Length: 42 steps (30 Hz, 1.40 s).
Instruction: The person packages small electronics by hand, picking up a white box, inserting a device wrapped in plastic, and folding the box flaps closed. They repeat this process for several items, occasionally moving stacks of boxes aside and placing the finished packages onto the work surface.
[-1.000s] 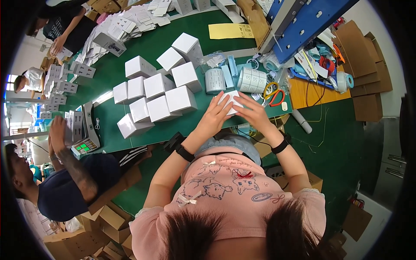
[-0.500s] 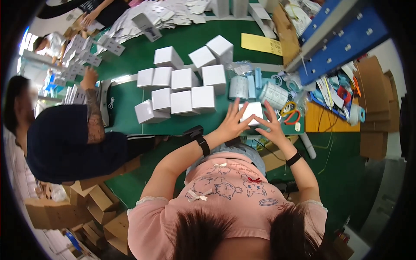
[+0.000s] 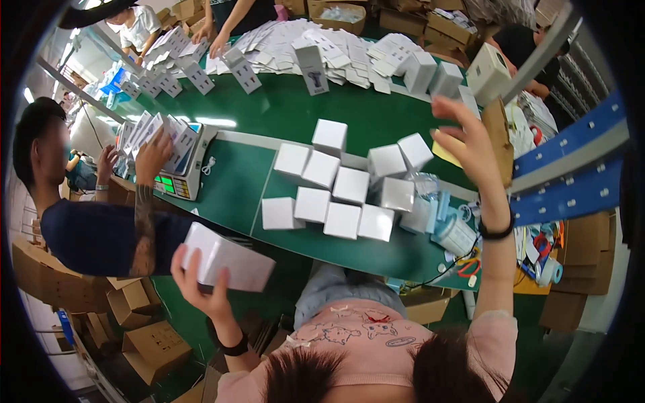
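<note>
My left hand [image 3: 207, 290] grips a white box [image 3: 243, 262] from below and the side, holding it out past the table's near edge, close to a co-worker's dark sleeve. Raised over the right side of the green table [image 3: 403, 257], my right hand [image 3: 467, 146] is open with its fingers apart. Partly behind it lies a yellow sheet [image 3: 446, 148]. Between my hands several white boxes [image 3: 341, 220] stand grouped on the tabletop.
Label rolls [image 3: 454, 236] and orange-handled scissors [image 3: 468, 267] lie at the table's right end. A co-worker [image 3: 114, 235] sits at the left by a weighing scale [image 3: 176, 187]. Flat white cartons [image 3: 342, 55] are heaped at the back. Open cardboard boxes [image 3: 154, 349] stand at lower left.
The view has turned. My left hand has swung left and now holds a white box off the table. My right hand has risen away from the small white box that both hands were at.
</note>
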Each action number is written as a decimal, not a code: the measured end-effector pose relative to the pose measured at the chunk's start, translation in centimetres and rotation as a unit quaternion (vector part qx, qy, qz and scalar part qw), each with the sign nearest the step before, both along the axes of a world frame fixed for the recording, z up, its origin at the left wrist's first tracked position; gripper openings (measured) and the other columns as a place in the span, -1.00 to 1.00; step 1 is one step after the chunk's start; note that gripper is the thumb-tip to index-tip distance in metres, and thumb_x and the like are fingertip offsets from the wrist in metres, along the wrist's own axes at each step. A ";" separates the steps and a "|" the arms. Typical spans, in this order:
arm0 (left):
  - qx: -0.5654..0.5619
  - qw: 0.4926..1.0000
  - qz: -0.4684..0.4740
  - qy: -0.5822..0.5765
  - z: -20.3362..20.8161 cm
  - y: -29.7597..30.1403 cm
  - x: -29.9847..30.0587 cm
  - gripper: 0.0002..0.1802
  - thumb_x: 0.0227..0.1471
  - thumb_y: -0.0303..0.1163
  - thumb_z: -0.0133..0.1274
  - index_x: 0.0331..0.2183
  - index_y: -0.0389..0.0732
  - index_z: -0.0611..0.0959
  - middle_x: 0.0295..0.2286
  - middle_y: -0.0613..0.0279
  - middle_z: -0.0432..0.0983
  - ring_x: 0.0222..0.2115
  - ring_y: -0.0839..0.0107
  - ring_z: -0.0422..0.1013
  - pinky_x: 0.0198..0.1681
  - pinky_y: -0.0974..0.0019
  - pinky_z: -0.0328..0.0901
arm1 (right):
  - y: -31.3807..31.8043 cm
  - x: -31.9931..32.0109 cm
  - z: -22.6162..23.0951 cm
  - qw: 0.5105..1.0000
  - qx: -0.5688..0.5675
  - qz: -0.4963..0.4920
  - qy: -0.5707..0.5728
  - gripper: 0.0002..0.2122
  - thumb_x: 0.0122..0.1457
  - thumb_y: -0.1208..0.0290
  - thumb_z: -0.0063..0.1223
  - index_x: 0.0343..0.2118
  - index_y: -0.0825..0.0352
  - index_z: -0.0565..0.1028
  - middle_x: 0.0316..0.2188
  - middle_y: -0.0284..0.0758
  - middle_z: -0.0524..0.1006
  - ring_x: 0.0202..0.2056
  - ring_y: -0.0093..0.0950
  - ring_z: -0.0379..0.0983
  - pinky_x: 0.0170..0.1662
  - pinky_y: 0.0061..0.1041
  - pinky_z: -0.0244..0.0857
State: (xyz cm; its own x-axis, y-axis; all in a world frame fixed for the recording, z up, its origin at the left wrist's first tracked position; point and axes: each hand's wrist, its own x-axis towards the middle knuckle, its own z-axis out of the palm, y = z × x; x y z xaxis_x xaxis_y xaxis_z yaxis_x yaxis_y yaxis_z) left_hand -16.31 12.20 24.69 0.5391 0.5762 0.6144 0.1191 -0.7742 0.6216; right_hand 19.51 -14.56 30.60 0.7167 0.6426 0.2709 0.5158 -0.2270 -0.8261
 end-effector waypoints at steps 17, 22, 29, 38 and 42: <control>-0.016 0.995 0.058 0.078 -17.9 14.8 13.8 -0.42 -0.29 -0.49 0.21 -0.11 -0.20 0.43 0.00 0.03 0.12 0.02 0.06 0.11 0.06 0.13 0.04 | 30.7 23.8 -16.2 0.939 -0.171 -0.102 -0.279 -0.83 -0.18 0.61 -0.03 -0.45 0.29 0.49 -0.38 -0.21 0.43 -0.24 -0.18 0.33 -0.20 -0.36 0.24; -0.002 0.992 0.116 0.060 -13.4 11.8 12.6 -0.50 -0.15 -0.51 0.11 -0.09 -0.26 0.39 0.03 0.02 0.10 0.05 0.08 0.09 0.07 0.10 0.04 | 27.9 20.6 -8.9 0.922 -0.062 -0.025 -0.382 -0.92 -0.22 0.66 -0.06 -0.68 0.34 0.44 -0.49 -0.23 0.40 -0.37 -0.22 0.34 -0.34 -0.34 0.26; -0.270 0.925 -0.134 -0.229 -0.5 -0.2 13.1 -0.47 -0.12 -0.50 0.10 -0.07 -0.34 0.31 0.09 -0.02 0.01 0.09 0.13 0.06 0.10 0.06 0.06 | 14.1 10.6 8.1 0.765 0.146 0.360 -0.513 -0.97 -0.13 0.63 -0.01 -0.58 0.37 0.44 -0.45 -0.23 0.42 -0.34 -0.31 0.42 -0.28 -0.46 0.29; -0.329 0.688 -0.618 0.193 -2.2 -12.9 16.8 0.36 -0.55 -0.28 0.43 0.17 -0.22 -0.14 0.16 0.00 -0.24 0.18 0.15 -0.18 0.18 0.09 -0.21 | -2.8 -4.3 7.3 0.862 0.055 0.475 -0.170 -0.84 0.05 0.61 -0.12 -0.59 0.30 0.48 -0.33 -0.26 0.25 -0.09 -0.14 0.34 -0.22 -0.54 0.28; -0.378 0.620 -0.686 0.048 -7.1 -20.1 15.9 0.38 -0.50 -0.39 0.38 0.16 -0.18 -0.28 0.14 -0.04 -0.18 0.16 0.15 -0.11 0.16 0.12 -0.12 | -8.7 -8.2 1.1 0.959 0.124 0.246 -0.060 -0.88 0.08 0.57 -0.13 -0.45 0.37 0.50 -0.24 -0.22 0.32 -0.07 -0.22 0.34 -0.19 -0.52 0.30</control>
State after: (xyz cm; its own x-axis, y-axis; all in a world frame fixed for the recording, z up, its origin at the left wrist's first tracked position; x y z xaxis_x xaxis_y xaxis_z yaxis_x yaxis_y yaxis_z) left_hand -0.36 -7.93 17.57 0.8536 -0.3612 0.3754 -0.2650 0.3193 0.9098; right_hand 11.32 -23.21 31.72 0.2975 0.8005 0.5203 0.6049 0.2636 -0.7514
